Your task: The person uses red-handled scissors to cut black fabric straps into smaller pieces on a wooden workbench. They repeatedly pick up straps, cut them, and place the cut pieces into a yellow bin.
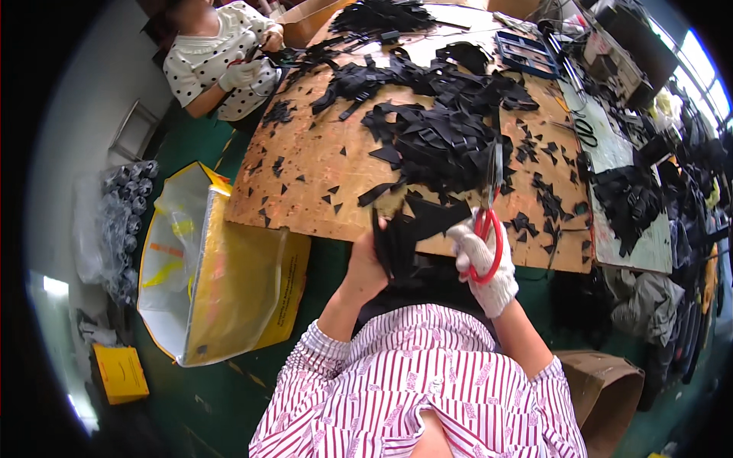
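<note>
At the brown wooden table [301,217], the bare left hand [365,269] pinches black fabric strips [393,244]; the white-gloved right hand [500,288] grips red-handled metal scissors [498,233].

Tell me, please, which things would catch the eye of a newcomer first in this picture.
Probably the red-handled scissors first, bright in the white-gloved right hand at the near edge of the brown table. After them, the big heap of black strips spread over the middle of that table, and the large yellow bag standing open at its left.
</note>
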